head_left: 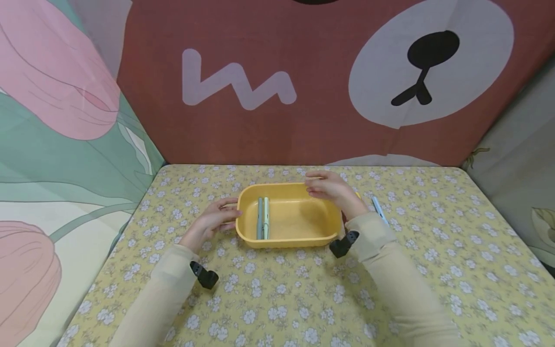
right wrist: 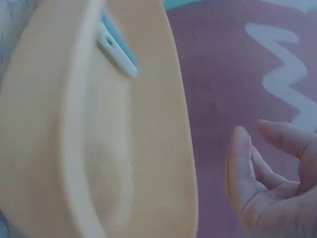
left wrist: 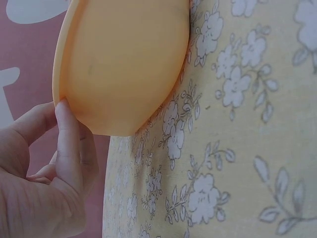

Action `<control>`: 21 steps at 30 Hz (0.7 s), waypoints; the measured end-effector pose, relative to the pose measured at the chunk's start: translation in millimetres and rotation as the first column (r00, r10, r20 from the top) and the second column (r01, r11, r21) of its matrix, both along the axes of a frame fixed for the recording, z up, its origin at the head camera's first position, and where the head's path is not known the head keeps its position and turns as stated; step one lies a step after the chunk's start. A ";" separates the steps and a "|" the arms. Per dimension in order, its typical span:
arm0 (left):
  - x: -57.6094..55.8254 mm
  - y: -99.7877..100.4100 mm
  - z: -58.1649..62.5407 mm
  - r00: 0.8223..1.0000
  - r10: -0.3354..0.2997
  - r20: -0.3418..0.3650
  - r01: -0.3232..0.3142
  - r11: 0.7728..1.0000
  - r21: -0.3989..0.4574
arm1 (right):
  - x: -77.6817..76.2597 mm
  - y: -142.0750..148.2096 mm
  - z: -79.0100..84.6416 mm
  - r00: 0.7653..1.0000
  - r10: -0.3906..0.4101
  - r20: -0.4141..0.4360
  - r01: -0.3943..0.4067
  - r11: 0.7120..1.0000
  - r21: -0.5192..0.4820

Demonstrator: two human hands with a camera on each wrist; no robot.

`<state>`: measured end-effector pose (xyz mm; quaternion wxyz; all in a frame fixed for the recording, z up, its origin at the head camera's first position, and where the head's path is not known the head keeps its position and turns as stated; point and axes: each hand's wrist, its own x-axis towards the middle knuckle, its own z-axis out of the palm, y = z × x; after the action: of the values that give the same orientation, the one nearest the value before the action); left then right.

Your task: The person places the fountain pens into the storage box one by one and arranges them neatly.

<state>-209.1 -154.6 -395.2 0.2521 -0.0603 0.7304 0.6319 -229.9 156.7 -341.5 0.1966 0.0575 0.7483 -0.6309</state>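
A yellow plastic basin (head_left: 299,238) with rounded corners sits on the table. Two pens lie side by side at its left end, a grey-blue pen (head_left: 259,219) and a pale green pen (head_left: 266,217). My left hand (head_left: 212,219) pinches the basin's left rim between thumb and fingers, as the left wrist view shows close up. Over the basin's far right part hovers my right hand (head_left: 329,185), fingers loosely bent and nothing between them. In the right wrist view those fingers (right wrist: 240,153) are apart from the rim.
A light blue pen (head_left: 379,209) lies on the table right of the basin, beside my right sleeve (head_left: 381,246). The table has a yellow flowered cloth (head_left: 277,299). A red printed fabric wall (head_left: 260,135) stands behind its far edge.
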 end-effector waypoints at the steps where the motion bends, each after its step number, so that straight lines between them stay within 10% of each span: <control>1: 0.0 -0.3 -0.3 1.000 0.000 0.000 0.000 1.000 0.001 | -0.1 5.5 1.4 1.000 -0.004 -0.003 0.004 1.000 0.002; 21: -1.1 1.1 0.4 1.000 0.012 0.021 -0.012 1.000 0.019 | 13.1 120.5 -10.9 0.998 -0.020 -0.057 0.028 0.989 0.145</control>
<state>-210.2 -153.5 -394.8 0.2565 -0.0688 0.7211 0.6399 -216.7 277.2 -352.4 0.1635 0.0630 0.7968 -0.5783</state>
